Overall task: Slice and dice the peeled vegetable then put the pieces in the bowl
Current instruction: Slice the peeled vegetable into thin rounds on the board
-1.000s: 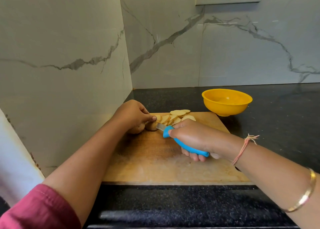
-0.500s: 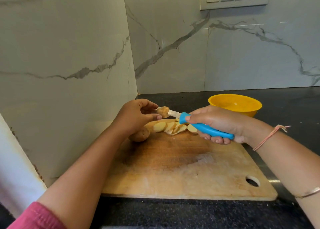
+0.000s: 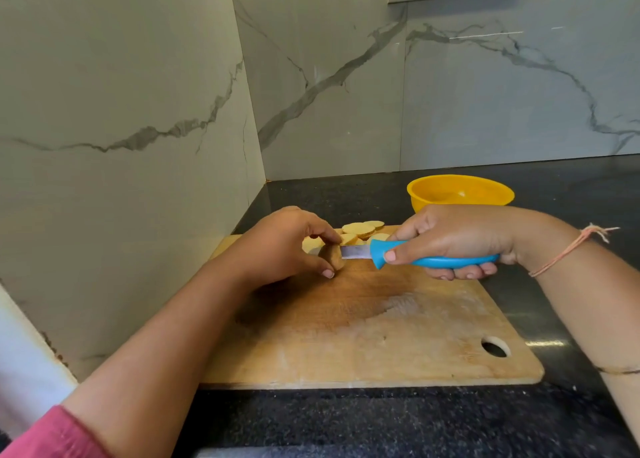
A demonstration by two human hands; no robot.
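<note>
The last small bit of the vegetable (image 3: 331,257) is at the far left part of the cutting board (image 3: 363,319), pinched between the thumb and fingers of the left hand (image 3: 277,246). I cannot tell if it sits on the wood or hangs a little above it. The knife (image 3: 353,252) points sideways and its tip meets the bit. The right hand (image 3: 460,239) is wrapped tight around the blue handle. Just behind the blade lies a little pile of round slices (image 3: 360,231). Past the board, on the dark desk (image 3: 346,423), stands the yellow bowl (image 3: 460,194), and I see no pieces in it. The step now looks like cutting this last bit. I think it is best to lay the bit flat side down on the wood so it cannot roll. The fingertips should curl back, away from the sharp edge. The blade should go straight down, not toward the holding hand. The bit is small and may slip, so slow cuts seem safest.
</note>
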